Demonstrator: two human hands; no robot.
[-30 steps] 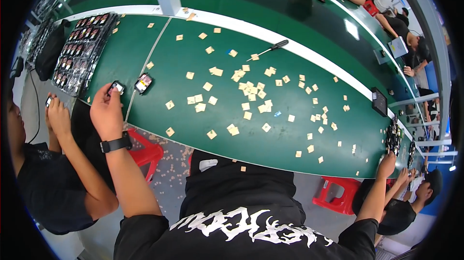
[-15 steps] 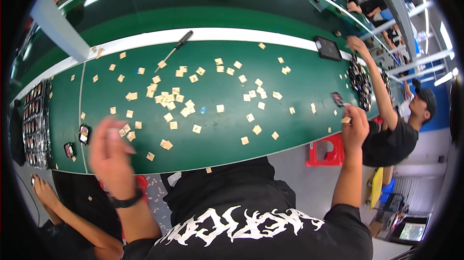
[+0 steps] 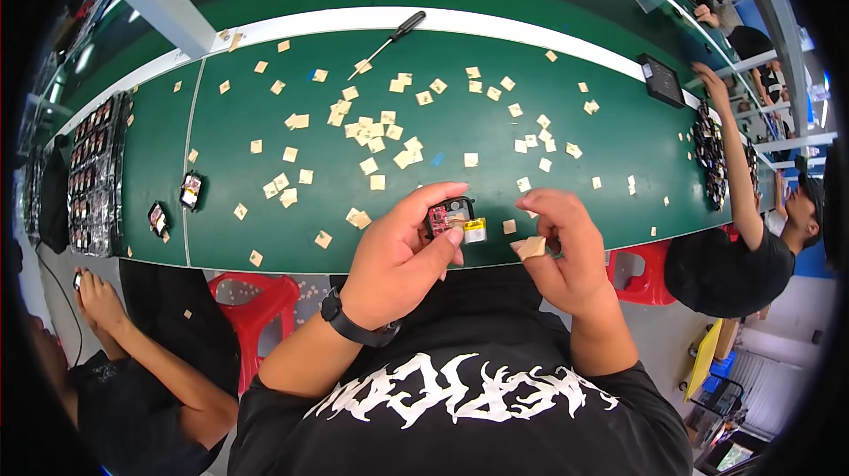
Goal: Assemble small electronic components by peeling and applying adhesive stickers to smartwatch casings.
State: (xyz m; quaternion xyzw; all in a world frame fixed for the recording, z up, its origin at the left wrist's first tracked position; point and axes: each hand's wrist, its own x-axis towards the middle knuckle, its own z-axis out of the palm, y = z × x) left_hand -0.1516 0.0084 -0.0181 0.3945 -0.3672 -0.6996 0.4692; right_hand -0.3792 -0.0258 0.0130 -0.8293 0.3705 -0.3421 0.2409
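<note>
Holding small device (image 3: 449, 215) pinched in your L hand (image 3: 400, 257); R hand (image 3: 566, 251) fingers closed on tan sticker (image 3: 531, 248), just right of it.

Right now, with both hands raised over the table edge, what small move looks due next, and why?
Probably bring the tan square pinched in the right hand across onto the small device held in the left hand. The two are apart, and the device's open face, with red board and yellow part, is turned up.

Bare green table (image 3: 619, 136) lies ahead of the right hand (image 3: 566, 251); scattered tan squares (image 3: 371, 136) crowd the middle.
</note>
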